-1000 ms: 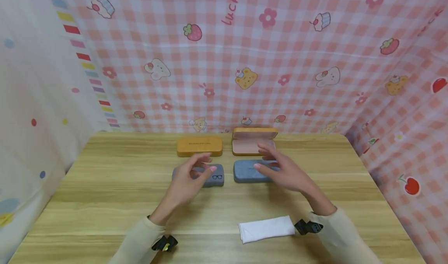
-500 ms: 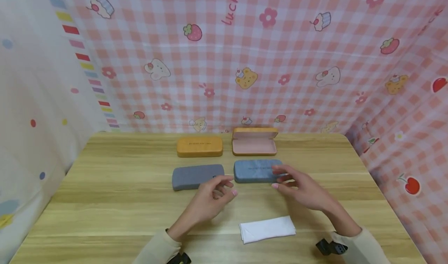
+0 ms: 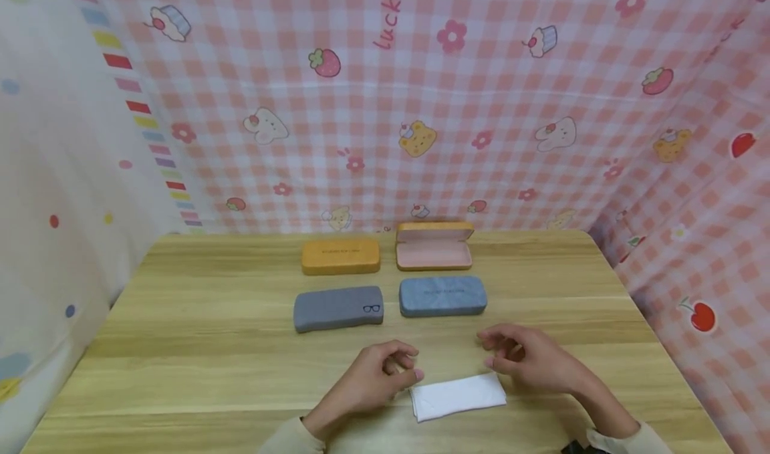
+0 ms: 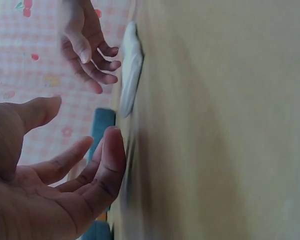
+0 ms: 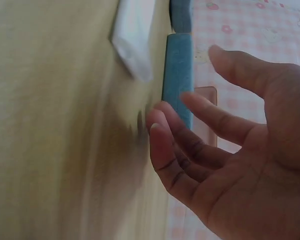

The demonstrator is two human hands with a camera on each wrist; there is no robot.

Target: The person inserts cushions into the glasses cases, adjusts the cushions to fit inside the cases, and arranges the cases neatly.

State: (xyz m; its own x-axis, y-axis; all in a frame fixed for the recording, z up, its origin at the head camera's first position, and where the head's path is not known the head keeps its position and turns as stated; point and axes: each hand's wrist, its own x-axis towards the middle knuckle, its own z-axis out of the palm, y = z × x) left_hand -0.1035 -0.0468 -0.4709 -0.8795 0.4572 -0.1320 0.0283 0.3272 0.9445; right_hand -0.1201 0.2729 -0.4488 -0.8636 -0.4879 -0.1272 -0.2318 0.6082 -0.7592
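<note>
A folded white cloth lies on the table between my two hands. At its left end hovers my left hand, fingers loosely bent and holding nothing. My right hand hangs just beyond the cloth's right end, thumb and fingers apart, also holding nothing. In the left wrist view the cloth lies flat near the right hand's fingertips. The right wrist view shows the cloth apart from the right hand, with the blue glasses case behind the fingers.
Behind the hands lie a grey glasses case and a blue glasses case, both closed. Farther back are a closed yellow glasses case and an opened yellow case with pink lining. Patterned curtains stand behind the wooden table.
Both hands have drawn back from the grey and blue cases toward the cloth. The left hand also moved right. The cases and the cloth stay in place; the head view shifted slightly.
</note>
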